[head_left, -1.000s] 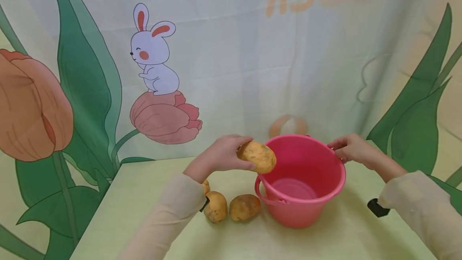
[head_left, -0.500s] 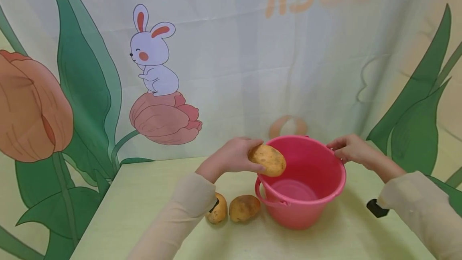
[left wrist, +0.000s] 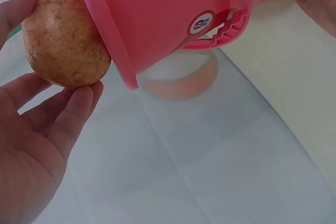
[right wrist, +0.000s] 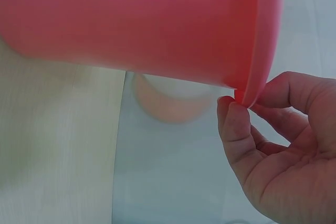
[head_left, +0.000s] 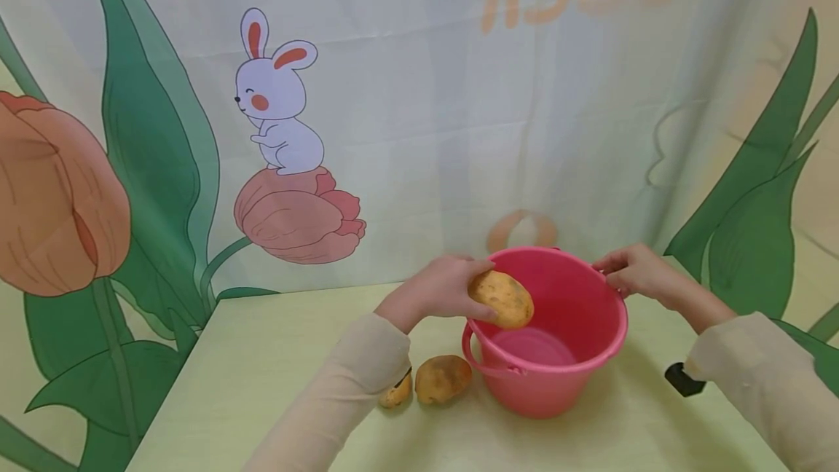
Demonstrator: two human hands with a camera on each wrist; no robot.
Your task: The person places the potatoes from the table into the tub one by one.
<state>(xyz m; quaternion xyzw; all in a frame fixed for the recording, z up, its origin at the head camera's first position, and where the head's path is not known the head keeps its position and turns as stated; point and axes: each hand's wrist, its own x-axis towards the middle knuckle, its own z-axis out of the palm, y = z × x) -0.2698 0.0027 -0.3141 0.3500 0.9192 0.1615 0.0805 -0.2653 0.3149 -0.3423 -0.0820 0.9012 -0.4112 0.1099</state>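
Moved rightward and slightly down over the last second, an oval yellow-brown potato (head_left: pixel 503 300) now overhangs the left part of the mouth of a round pink plastic bucket (head_left: pixel 544 395). The left hand (head_left: pixel 448 288) grips it between thumb and fingers. The right hand (head_left: pixel 639 275) pinches the bucket's right rim, as before, and the bucket stands upright in the same place. Just left of the bucket lies a darker brown potato (head_left: pixel 443 379); farther left, a yellowish potato (head_left: pixel 398 394) is now more hidden by the cream left sleeve (head_left: pixel 367 359). Under the bucket spreads a pale yellow-green table (head_left: pixel 295 341) with faint grain. Behind the bucket hangs a pale, creased backdrop (head_left: pixel 419 108) printed with orange tulips, green leaves and, up and left of the bucket, a white rabbit (head_left: pixel 288 144).
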